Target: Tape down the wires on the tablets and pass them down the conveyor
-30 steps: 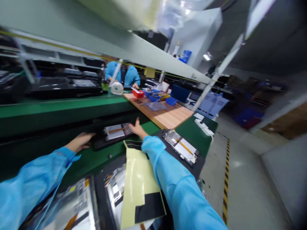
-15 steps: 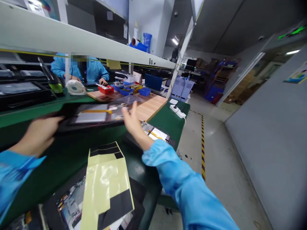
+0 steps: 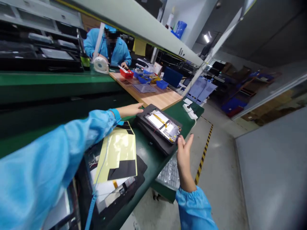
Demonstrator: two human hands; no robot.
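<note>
A black tray (image 3: 159,142) holding an opened tablet-like device (image 3: 163,124) lies on top of another black tray at the right edge of the green bench (image 3: 142,142). My left hand (image 3: 130,110) is at the stack's far left corner, fingers stretched out. At the near right corner is my right hand (image 3: 184,153), its thumb and fingers apart beside the device. A yellow sheet with black pieces (image 3: 117,151) lies to the left, over black trays with more electronic parts.
Across the bench sits a person (image 3: 120,51) in blue. Red (image 3: 126,73) and blue bins stand on a wooden board (image 3: 165,99). A white fan (image 3: 101,65) and a power strip (image 3: 190,111) are farther off. A shelf beam crosses above.
The tray with the device has moved from the left, held between both hands, onto the stack at the right. Both hands have let go of it. The view has shifted.
</note>
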